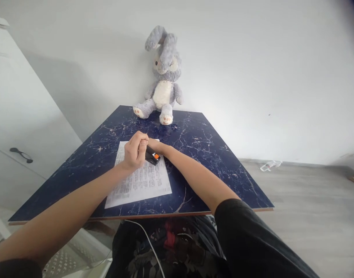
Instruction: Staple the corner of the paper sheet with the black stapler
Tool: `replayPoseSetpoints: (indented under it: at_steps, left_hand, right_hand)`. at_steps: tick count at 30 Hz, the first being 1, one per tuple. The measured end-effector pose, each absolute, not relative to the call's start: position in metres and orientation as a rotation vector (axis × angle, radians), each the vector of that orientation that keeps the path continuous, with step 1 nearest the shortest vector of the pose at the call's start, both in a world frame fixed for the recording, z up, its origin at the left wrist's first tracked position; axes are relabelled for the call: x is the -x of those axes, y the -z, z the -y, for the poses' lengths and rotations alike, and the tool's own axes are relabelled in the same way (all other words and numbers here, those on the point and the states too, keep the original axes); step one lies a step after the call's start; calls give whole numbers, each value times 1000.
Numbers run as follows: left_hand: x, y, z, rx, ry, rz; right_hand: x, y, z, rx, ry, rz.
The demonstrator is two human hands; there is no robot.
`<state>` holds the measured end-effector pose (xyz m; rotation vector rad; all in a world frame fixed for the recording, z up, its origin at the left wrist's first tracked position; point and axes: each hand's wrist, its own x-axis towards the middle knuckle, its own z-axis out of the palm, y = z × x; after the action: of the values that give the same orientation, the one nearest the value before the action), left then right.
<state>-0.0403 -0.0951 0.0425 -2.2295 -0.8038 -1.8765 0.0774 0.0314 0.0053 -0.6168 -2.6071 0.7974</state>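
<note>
My left hand (135, 150) is closed round a black stapler (152, 155) with an orange and white mark on its near end. The stapler is over the upper part of a white printed sheet of paper (136, 189), which lies on the dark blue table. Behind the stapler, my right hand (155, 145) reaches in near the paper's top edge. Its fingers are hidden by my left hand and the stapler, so their hold cannot be made out.
A grey plush rabbit (165, 69) sits at the back of the marbled table (211, 170), against the wall. To the left is a white cabinet (17, 116) with a dark handle. A white cable (149, 241) hangs across my lap. A small plastic packet (268, 166) lies on the floor.
</note>
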Motion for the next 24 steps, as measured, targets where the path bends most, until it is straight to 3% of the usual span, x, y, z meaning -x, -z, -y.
replayPoseSetpoints:
  at_steps: [6, 11, 15, 20, 24]
  left_hand:
    - [38, -46, 99, 2387, 1706, 1007]
    - [37, -28, 81, 2792, 1172, 1427]
    - [38, -14, 73, 3043, 708, 1361]
    - [40, -14, 71, 3072, 521, 1350]
    - [41, -11, 66, 3070, 492, 1356]
  right_hand:
    - [-158, 2, -28, 586, -739, 2630]
    - [-233, 6, -23, 734, -768, 2576]
    - [-253, 8, -19, 797, -737, 2558]
    - [-255, -26, 1, 957, -402, 2237]
    - [-272, -65, 30, 1021, -575, 2444]
